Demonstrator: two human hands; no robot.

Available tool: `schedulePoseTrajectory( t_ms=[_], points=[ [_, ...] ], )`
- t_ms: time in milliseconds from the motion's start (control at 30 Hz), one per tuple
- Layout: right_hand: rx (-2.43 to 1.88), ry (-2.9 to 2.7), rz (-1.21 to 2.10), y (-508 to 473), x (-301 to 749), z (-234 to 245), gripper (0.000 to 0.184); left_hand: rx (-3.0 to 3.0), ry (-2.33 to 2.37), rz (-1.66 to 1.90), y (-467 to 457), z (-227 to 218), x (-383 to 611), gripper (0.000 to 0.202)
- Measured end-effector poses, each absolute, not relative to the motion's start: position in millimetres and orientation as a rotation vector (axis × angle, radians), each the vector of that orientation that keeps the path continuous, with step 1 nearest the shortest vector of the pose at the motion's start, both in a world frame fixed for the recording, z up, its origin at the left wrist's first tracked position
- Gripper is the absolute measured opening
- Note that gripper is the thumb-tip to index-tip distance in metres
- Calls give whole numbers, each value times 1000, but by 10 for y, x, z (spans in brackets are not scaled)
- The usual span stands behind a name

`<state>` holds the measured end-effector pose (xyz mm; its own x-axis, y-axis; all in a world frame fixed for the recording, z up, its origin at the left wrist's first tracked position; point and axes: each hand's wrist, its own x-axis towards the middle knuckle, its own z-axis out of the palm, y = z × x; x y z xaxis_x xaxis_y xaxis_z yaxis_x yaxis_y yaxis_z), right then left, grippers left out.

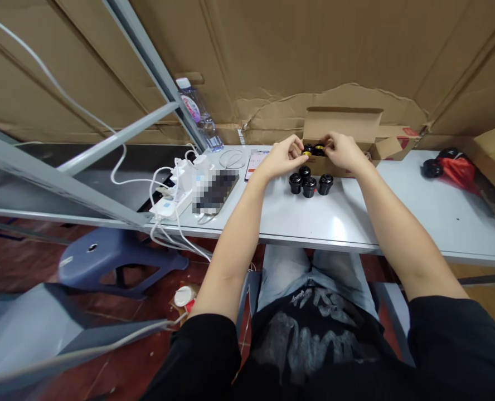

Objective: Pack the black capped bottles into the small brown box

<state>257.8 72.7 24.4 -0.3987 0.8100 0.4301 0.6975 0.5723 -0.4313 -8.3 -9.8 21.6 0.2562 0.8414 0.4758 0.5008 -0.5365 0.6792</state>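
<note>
Your left hand (283, 157) and right hand (343, 153), fingers curled, close on black fittings (313, 149) in the open carton (343, 123) at the desk's (314, 223) far edge; grip unclear. Four more fittings (309, 186) stand just in front. Work fingertips slowly around neighbouring pieces.

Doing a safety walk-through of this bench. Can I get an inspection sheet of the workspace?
Surface: pale grey table, with a glare on its top.
Job's things: open cardboard box holding black round parts; four more black parts stand in front of it.
Clutter: water bottle, phone, a pixelated object.
Grips: left hand and right hand at the box's parts; hold cannot be told.
Cables: white cables at a power strip, hanging over the table edge.
Surroundings: cardboard wall, blue stool, red bag.
</note>
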Motion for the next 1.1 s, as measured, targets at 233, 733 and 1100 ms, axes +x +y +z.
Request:
schedulePoseTrajectory(
  t_ms=[233, 733, 1100],
  points=[
    [-1177, -2106, 203, 735, 2547, 195, 37, 2239, 1370, 963, -208, 277, -28, 42],
    [-1042, -2089, 141, 275, 2631, 545, 30, 2152, 1403, 1030, -328, 369, -55, 32],
    [-741, -2073, 912, -154, 2458, 703, 65, 1966, 1117, 1528, -103, 374, -109, 54]
  ],
)
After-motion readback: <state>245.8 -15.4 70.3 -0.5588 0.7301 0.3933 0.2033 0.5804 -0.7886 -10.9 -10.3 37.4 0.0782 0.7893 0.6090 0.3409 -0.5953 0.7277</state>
